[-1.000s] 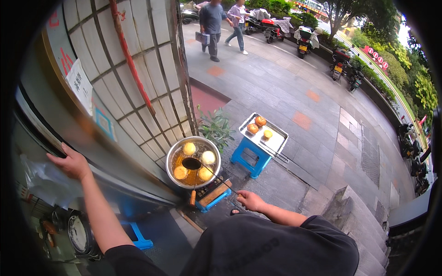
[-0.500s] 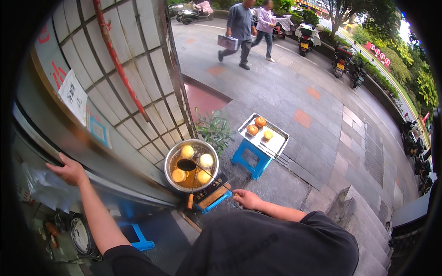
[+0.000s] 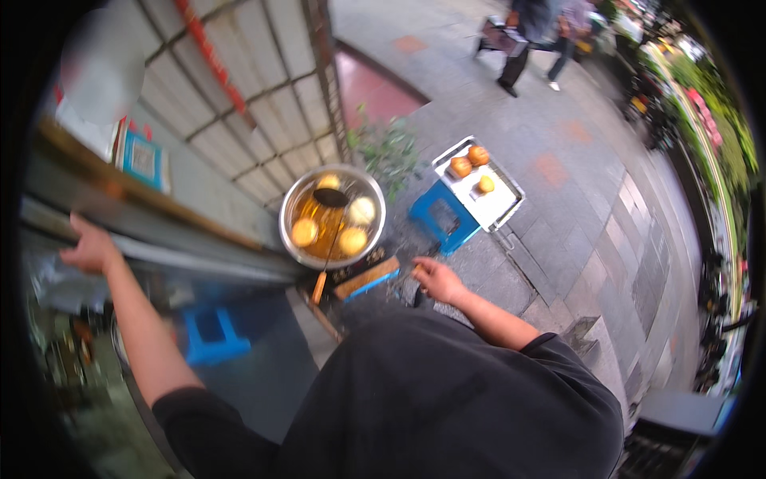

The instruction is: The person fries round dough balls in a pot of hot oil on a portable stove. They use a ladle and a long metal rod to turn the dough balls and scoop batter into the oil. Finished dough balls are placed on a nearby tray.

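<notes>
My left hand (image 3: 92,247) is stretched out at the far left, its fingers apart, beside the edge of a grey door or panel (image 3: 159,249). Closer to the middle, my right hand (image 3: 439,282) is curled closed; blur hides what its fingers hold, if anything. Left of it stands a round metal pan (image 3: 289,246) of golden oil. Several pale yellow, round pieces of food (image 3: 353,240) float in it. A dark ladle (image 3: 329,197) lies across the pan, its orange handle (image 3: 319,287) sticking out over the near rim.
Right of the pan, a metal tray (image 3: 488,209) with three browned rounds (image 3: 461,166) rests on a blue stool (image 3: 445,217). Another blue stool (image 3: 214,335) is at lower left. A leafy plant (image 3: 387,152) stands by the tiled wall (image 3: 263,120). Two people (image 3: 527,40) walk past.
The whole view has shifted and blurred. My right hand has drawn away from the thin rod that ran toward the pan; that rod no longer shows clearly. The passers-by have moved on.
</notes>
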Demonstrator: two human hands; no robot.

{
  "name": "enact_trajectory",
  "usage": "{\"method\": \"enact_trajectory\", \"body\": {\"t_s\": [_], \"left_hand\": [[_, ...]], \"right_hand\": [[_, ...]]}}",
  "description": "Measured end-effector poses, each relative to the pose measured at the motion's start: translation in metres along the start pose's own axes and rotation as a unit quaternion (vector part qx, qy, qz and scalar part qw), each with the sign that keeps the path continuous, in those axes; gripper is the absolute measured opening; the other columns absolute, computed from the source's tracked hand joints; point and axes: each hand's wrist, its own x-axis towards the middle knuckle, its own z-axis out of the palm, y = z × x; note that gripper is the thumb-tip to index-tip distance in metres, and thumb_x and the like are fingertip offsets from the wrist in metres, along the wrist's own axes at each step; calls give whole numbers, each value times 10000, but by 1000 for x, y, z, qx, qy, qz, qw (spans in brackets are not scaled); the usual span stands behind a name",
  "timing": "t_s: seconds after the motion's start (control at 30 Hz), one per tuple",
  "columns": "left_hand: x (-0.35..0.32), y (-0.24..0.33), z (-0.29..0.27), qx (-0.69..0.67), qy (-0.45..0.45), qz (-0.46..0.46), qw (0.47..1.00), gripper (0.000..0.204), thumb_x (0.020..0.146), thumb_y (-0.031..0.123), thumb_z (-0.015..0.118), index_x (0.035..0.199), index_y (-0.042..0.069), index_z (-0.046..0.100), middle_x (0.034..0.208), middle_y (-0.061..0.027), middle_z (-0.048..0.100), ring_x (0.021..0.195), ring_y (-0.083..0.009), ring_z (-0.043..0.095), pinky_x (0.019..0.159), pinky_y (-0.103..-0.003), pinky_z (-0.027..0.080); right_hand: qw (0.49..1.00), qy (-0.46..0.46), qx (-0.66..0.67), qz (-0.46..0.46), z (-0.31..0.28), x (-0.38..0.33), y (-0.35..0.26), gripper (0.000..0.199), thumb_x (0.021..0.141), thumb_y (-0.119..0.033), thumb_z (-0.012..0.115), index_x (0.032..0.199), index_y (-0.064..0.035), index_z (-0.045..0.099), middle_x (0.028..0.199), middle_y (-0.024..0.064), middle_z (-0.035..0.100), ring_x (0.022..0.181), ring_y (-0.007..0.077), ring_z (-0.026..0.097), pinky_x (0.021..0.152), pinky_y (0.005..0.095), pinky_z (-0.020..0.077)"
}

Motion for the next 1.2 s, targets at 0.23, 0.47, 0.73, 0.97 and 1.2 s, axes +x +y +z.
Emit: {"method": "enact_trajectory", "body": {"t_s": [0.23, 0.47, 0.73, 0.97, 1.2], "left_hand": [[-3, 3, -6, -22, 14, 46, 999, 865, 774, 526, 724, 1244, -134, 422, 1108, -311, 596, 1033, -479, 585, 906, -486, 471], [-6, 9, -11, -29, 8, 52, 998, 847, 772, 503, 730, 1213, -153, 426, 1087, -295, 604, 1007, -457, 598, 885, -478, 475], [-1, -1, -6, -16, 9, 62, 998, 866, 775, 527, 713, 1221, -153, 414, 1084, -287, 608, 1004, -461, 600, 888, -479, 472], [-2, 0, -7, -42, 1, 45, 998, 842, 766, 504, 728, 1200, -149, 423, 1078, -281, 611, 1000, -448, 604, 880, -475, 472], [-2, 2, -6, -33, 7, 56, 998, 823, 757, 487, 743, 1185, -142, 431, 1053, -271, 611, 995, -435, 605, 884, -466, 468]], "right_hand": [[991, -13, -132, 24, -23, -4, -16, 454, 917, -344, 582, 1324, -145, 551, 1104, 169, 677, 1029, 334, 648, 876, 420, 499], [954, 5, -300, -3, -36, -14, -17, 436, 910, -388, 569, 1311, -219, 562, 1090, 151, 682, 1038, 355, 631, 893, 448, 498], [929, 16, -369, -32, -44, -13, -17, 406, 911, -370, 564, 1290, -223, 573, 1048, 101, 700, 975, 333, 656, 841, 447, 520], [902, -8, -429, -44, -49, 1, -24, 400, 911, -373, 559, 1285, -231, 573, 1013, 125, 700, 954, 336, 662, 829, 454, 525], [883, -56, -465, -33, -60, 8, -39, 409, 912, -377, 549, 1292, -230, 573, 1041, 134, 692, 986, 324, 655, 863, 437, 511]]}}
